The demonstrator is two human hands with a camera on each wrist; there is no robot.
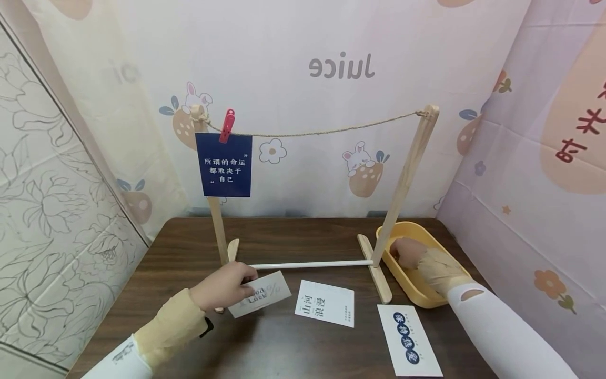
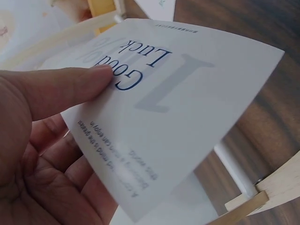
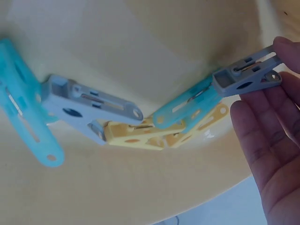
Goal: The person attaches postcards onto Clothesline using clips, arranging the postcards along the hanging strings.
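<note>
My left hand pinches a white "Good Luck" card between thumb and fingers, tilted above the table in front of the wooden rack. Inside the yellow basin, my right hand reaches down. In the right wrist view its thumb and fingers pinch a grey clothespin by the handle end. Around it lie a blue clothespin, another grey clothespin, yellow clothespins and a further blue clothespin at the left.
A twine line spans the rack's wooden posts. A red clothespin clips a dark blue card to it at the left. Two white cards lie on the table: one middle card and one right card.
</note>
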